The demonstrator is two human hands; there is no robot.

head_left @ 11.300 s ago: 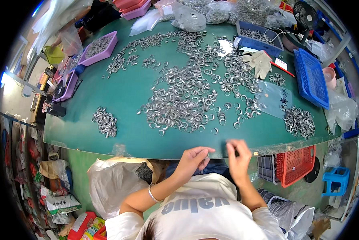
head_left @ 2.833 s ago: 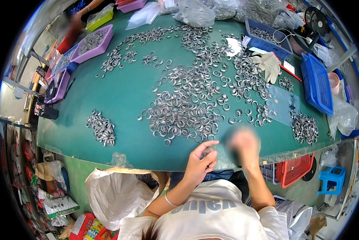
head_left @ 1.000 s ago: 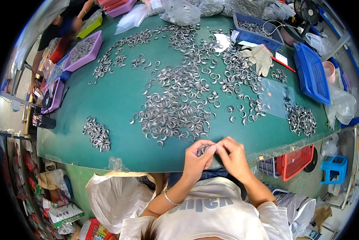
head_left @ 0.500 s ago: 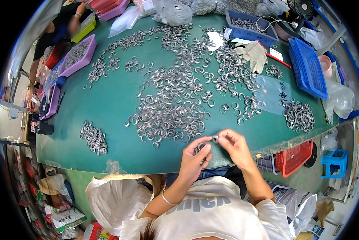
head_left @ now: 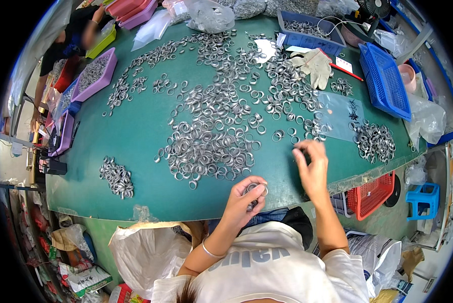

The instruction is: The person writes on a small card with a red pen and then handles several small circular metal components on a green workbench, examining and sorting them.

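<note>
My left hand is curled around several small grey metal rings above the table's near edge. To its right, my right hand hovers over the green tabletop, slightly blurred. Its thumb and forefinger come together at the tips, where a small dark spot shows that I cannot make out. Just beyond those fingertips lie a few loose rings. A large spread heap of rings covers the middle of the table. Smaller piles sit at the left and the right.
A clear plastic bag lies beside the right pile. Beyond it are a work glove, a red pen and blue baskets. A purple tray of rings stands far left, near another person. An open sack stands below the near edge.
My right hand has moved away from the left hand, to the right and farther over the table. The left hand stays nearly in place with its rings. The view has shifted slightly.
</note>
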